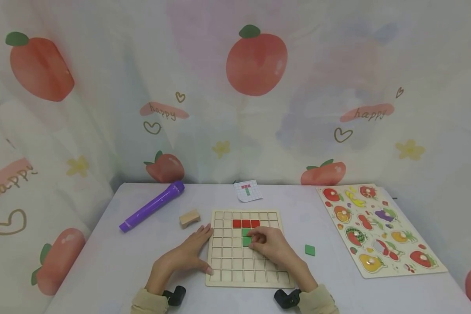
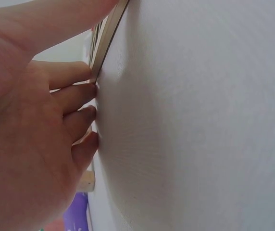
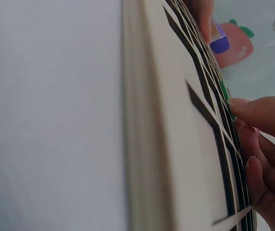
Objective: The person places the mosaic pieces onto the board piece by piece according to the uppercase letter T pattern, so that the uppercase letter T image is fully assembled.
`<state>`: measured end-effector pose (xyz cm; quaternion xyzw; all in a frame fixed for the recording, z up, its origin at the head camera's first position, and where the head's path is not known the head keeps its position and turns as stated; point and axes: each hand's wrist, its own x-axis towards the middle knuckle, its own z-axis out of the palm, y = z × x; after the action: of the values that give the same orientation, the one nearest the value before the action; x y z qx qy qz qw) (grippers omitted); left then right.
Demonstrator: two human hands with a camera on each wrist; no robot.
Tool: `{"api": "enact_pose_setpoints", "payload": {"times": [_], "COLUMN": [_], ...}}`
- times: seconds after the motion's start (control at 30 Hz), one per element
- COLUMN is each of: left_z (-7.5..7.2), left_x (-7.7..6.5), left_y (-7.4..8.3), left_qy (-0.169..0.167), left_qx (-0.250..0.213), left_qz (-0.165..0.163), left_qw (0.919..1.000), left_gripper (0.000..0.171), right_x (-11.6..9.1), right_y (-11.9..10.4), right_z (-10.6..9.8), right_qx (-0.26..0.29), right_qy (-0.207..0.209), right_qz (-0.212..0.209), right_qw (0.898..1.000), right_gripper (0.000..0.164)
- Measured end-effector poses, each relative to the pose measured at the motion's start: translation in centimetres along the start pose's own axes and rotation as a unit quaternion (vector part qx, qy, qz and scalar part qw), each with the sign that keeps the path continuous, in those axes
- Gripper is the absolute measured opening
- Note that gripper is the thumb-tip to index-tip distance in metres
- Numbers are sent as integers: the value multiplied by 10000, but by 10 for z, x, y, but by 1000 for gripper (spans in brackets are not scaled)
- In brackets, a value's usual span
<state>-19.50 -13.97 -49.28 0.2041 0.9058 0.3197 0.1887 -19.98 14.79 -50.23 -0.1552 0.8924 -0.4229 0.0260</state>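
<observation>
The wooden grid board [image 1: 227,264] lies flat on the table. Three red tiles [image 1: 246,223] sit side by side in one row near its far edge. Under the middle one, two green tiles [image 1: 246,237] run down a column. My right hand [image 1: 272,246] is over the board with curled fingers, thumb and fingertips at the lower green tile. In the right wrist view, the thumb [image 3: 260,113] meets a green tile's edge [image 3: 225,91]. My left hand [image 1: 190,252] spreads along the board's left edge, fingertips and thumb touching it. A loose green tile [image 1: 310,250] lies right of the board.
A small card [image 1: 248,190] with a red and green T pattern lies behind the board. To the left are a wooden arch block [image 1: 189,218] and a purple marker-like stick [image 1: 152,206]. A fruit puzzle board [image 1: 380,231] covers the right side.
</observation>
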Motion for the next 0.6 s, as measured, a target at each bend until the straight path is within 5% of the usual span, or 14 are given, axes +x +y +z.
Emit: {"api": "enact_pose_setpoints", "payload": {"times": [0.3, 0.6], "left_z": [2, 2], "left_x": [-2, -1], "left_y": [2, 0], "left_qy": [-2, 36], "left_qx": [-26, -37], "left_qz": [-102, -16], "left_qw": [9999, 10000], "left_gripper": [116, 116], "right_x": [-8, -19], "right_y": [1, 9], "right_z": [-12, -26], "right_qx": [201, -147], "right_qy": [-82, 191], "right_qz": [80, 204], "right_qw": [9997, 9995], "right_gripper": [19, 17]}}
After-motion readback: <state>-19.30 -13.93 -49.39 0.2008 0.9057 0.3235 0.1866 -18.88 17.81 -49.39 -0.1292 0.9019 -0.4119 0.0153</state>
